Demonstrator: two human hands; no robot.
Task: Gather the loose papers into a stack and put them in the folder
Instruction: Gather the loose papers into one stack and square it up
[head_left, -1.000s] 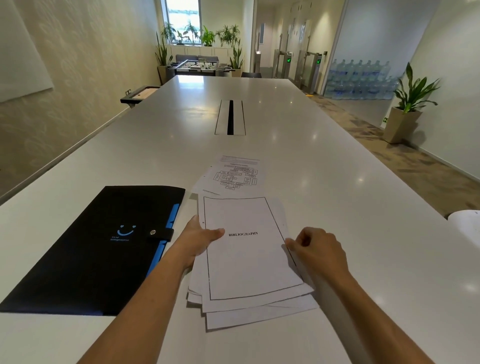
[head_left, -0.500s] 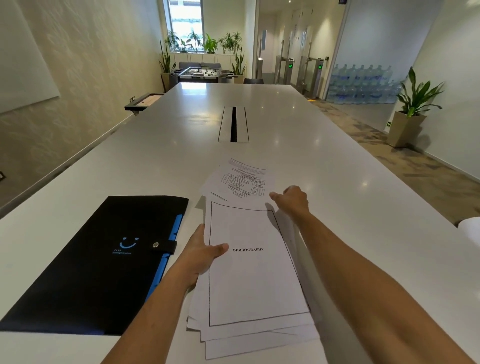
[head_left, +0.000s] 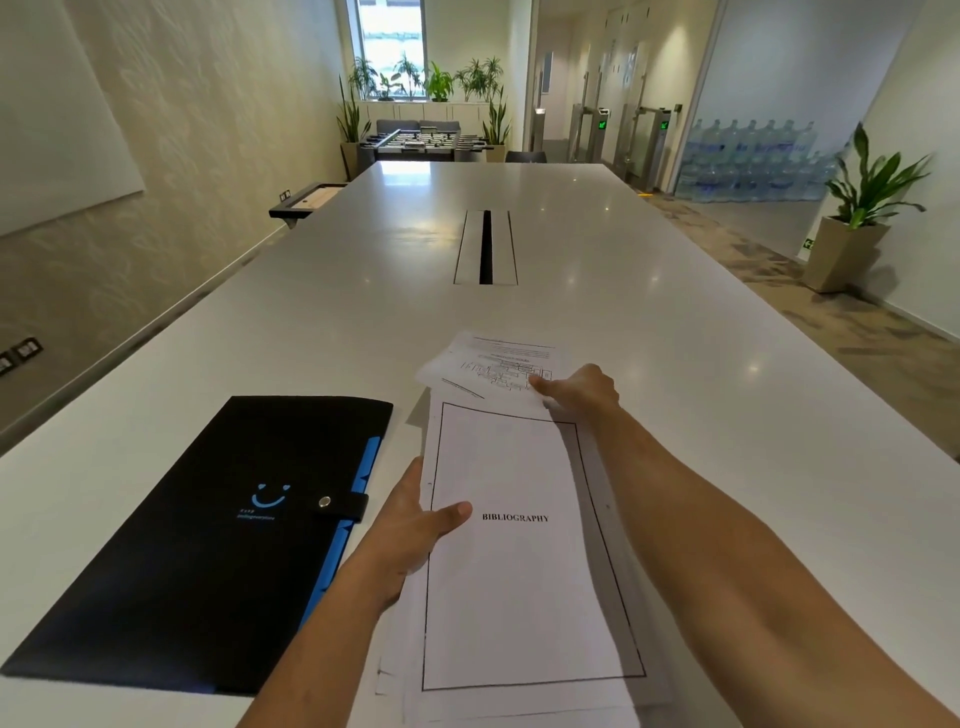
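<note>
Nearly gathered: one last sheet to add, folder not yet opened.

Seen from the head camera, the left hand (head_left: 415, 525) pinches the stack (head_left: 519, 561) at its 9 o'clock edge, thumb on the bibliography page; the right hand (head_left: 582, 389) pinches the diagram sheet (head_left: 493, 364) at 12 o'clock of the stack, seemingly lifted off the surface (head_left: 727, 415). At 9 o'clock the black folder (head_left: 208, 519) lies snapped shut. The stack's near edge is cut off; the sheet count is unclear.
</note>
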